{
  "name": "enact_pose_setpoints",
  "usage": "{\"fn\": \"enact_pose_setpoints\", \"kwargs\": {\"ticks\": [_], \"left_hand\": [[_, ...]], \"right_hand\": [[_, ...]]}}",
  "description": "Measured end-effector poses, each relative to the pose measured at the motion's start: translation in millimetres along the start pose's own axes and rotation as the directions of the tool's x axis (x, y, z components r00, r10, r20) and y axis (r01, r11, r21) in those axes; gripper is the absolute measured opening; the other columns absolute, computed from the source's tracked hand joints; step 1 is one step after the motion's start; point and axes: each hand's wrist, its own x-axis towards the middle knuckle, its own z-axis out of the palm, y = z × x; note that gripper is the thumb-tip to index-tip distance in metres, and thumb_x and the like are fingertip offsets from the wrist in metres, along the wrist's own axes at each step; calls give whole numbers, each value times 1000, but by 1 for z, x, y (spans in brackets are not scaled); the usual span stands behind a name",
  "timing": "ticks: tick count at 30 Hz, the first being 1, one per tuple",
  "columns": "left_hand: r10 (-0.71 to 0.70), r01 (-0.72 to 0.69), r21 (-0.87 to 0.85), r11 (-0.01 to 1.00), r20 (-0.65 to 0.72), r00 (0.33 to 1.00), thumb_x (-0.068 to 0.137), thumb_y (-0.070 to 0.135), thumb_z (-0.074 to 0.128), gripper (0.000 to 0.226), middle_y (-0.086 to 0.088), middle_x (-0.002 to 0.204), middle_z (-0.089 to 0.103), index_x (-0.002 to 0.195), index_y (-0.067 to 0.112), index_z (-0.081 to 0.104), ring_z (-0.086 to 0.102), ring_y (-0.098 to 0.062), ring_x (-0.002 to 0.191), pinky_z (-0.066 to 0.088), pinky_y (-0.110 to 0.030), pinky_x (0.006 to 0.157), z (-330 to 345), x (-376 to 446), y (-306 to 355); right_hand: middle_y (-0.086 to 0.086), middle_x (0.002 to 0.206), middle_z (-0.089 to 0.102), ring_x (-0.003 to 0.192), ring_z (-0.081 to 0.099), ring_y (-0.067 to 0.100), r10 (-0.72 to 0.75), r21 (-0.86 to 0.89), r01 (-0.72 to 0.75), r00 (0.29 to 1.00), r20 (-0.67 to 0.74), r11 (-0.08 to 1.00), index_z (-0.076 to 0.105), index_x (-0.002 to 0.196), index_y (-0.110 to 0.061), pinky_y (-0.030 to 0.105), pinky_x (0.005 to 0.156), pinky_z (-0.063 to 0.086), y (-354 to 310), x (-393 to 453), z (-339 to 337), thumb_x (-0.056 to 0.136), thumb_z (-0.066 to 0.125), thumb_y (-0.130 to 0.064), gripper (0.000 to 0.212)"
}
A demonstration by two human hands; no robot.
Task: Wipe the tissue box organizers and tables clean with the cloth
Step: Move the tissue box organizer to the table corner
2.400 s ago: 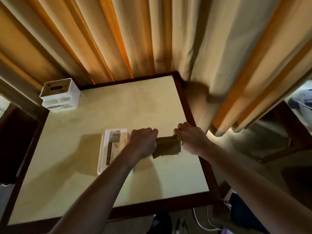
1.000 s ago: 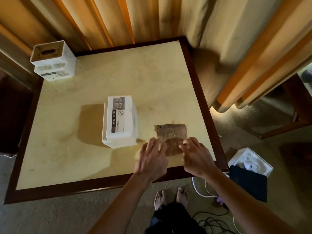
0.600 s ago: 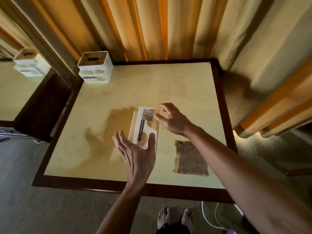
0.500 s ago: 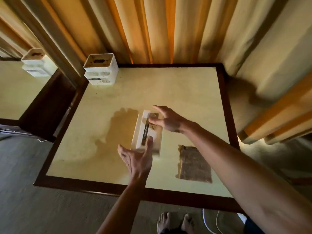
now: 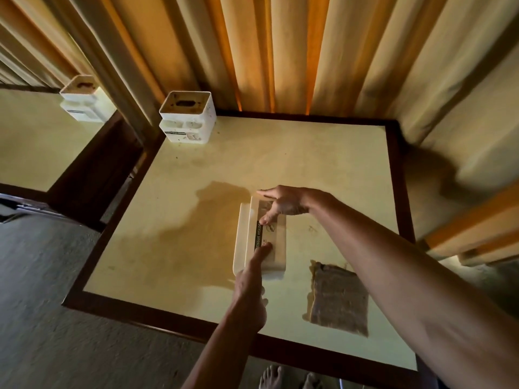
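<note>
From the head view, both hands bracket the white plastic tissue box organizer (image 5: 262, 237) lying flat mid-bench (image 5: 280, 153): left hand (image 5: 250, 282) and right hand (image 5: 283, 203) open-fingered, touching its ends. Best squeeze evenly before lifting; the brown folded cloth (image 5: 338, 299) lies just right of it

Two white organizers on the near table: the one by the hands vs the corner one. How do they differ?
Center organizer lies on its side, label up; corner organizer stands upright, open top up. Left hand and right hand bracket the center one; the corner one is untouched. Center one sits beside the cloth; the corner one sits by the curtain. Both white, same table.
</note>
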Motion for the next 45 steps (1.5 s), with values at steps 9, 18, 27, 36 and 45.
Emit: {"fn": "enact_pose_setpoints", "kwargs": {"ticks": [9,18,27,36,45], "left_hand": [[103,-102,-16,995,78,992,75,44,74,40,-6,104,71,104,25,54,60,-25,107,26,-65,114,-2,10,6],[220,-217,-36,976,134,966,71,39,78,57,-7,101,75,119,12,61,66,-25,102,50,-39,89,1,0,11],[664,-744,-11,669,460,590,80,-19,66,73,-21,133,58,143,3,36,58,-36,122,53,-46,93,33,11,45],[503,-902,185,391,778,377,79,-16,70,100,-23,143,38,149,0,0,41,-41,135,50,-53,100,107,51,83],[328,-937,220,273,894,305,79,9,81,97,-8,142,45,149,6,13,48,-21,133,50,-23,97,187,119,117]], "right_hand": [[4,121,65,111,59,26,19,-39,-18,1000,25,999,60,126,-14,46,104,42,12,-6,-6,44,77,-66,98],[5,119,64,110,58,26,30,105,-29,1000,-6,994,55,126,-12,47,102,44,16,-16,-4,47,86,-59,97],[6,105,72,96,67,18,-66,476,245,930,-362,844,62,116,-16,28,75,57,77,-69,-9,71,83,-4,51],[-7,121,65,116,60,13,12,487,489,697,-717,723,44,137,-36,36,92,55,154,-99,-2,71,84,-8,82],[-1,129,61,121,59,19,143,437,458,546,-825,774,37,143,-22,37,94,54,208,-75,-33,75,79,-16,80]]}}
